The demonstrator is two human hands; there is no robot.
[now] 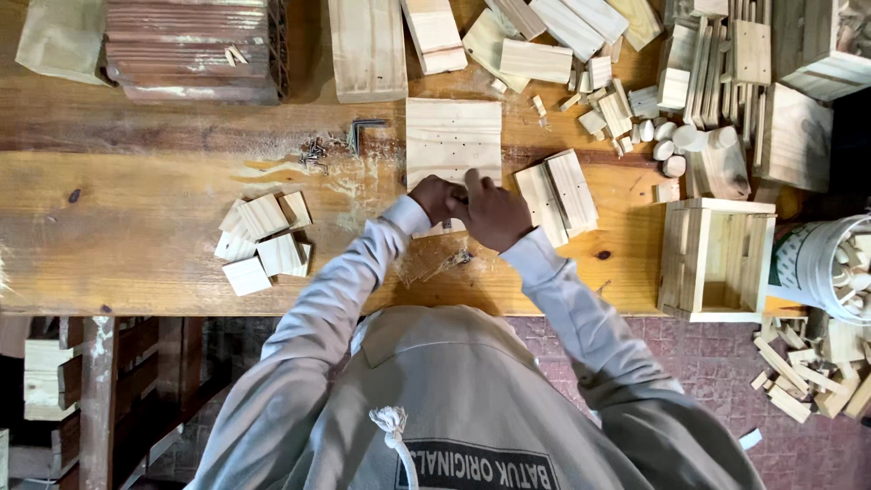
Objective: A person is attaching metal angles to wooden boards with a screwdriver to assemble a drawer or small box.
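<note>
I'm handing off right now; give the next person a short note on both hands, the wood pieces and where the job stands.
Left hand and right hand are together on the near edge of the square pine panel; what the fingers pinch is hidden.
Loose screws and an L-shaped hex key lie left of the panel.
Small square blocks sit further left, two slats right, an open slatted crate far right.
Done: panel has small holes.
Left: screws still loose; nothing visibly attached to the panel.

White-green labelled bucket point(821, 263) (far right edge)
</note>
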